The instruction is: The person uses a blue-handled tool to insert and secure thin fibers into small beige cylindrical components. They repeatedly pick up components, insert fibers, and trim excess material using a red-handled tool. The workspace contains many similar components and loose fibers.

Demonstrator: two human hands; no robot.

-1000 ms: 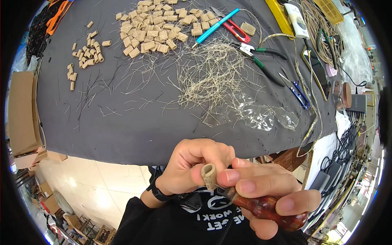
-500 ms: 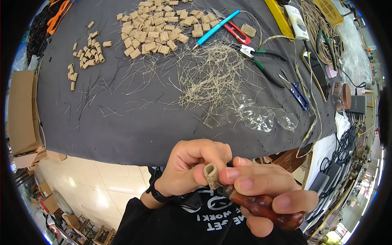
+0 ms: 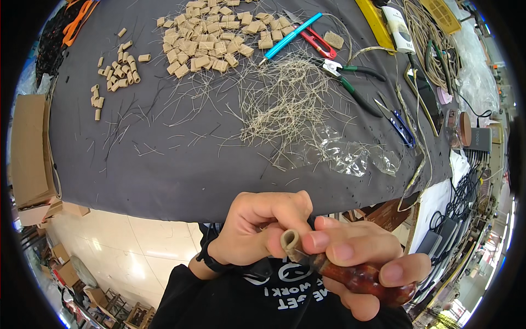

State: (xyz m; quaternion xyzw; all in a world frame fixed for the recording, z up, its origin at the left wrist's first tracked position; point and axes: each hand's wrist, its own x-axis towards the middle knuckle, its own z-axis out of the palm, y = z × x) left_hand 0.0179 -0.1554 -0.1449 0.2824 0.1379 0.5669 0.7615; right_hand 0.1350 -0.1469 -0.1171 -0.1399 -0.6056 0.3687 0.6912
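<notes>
My left hand (image 3: 253, 223) pinches a small tan tube (image 3: 296, 252) between thumb and forefinger, its open round end facing up. My right hand (image 3: 361, 241) is closed around the glossy red-brown handle (image 3: 366, 278) of a hand tool that looks like an awl. The tool's narrow end meets the tube's lower side; its tip is hidden by the tube and my fingers. My right fingertips sit right beside the tube. Both hands are close to my body, just off the near edge of the grey-covered table (image 3: 164, 181).
A heap of tan tubes (image 3: 205, 46) lies at the far middle, and a smaller group (image 3: 123, 71) to its left. Cut thread ends (image 3: 287, 104) are strewn centrally. Around them lie a blue pen-like tool (image 3: 290, 38), red snips (image 3: 318, 43), green-handled pliers (image 3: 356, 90) and blue snips (image 3: 402, 129).
Both hands have shifted slightly right and downward together. The tube has tilted a little, and the handle has moved right with my right hand. Things on the table stay put.
</notes>
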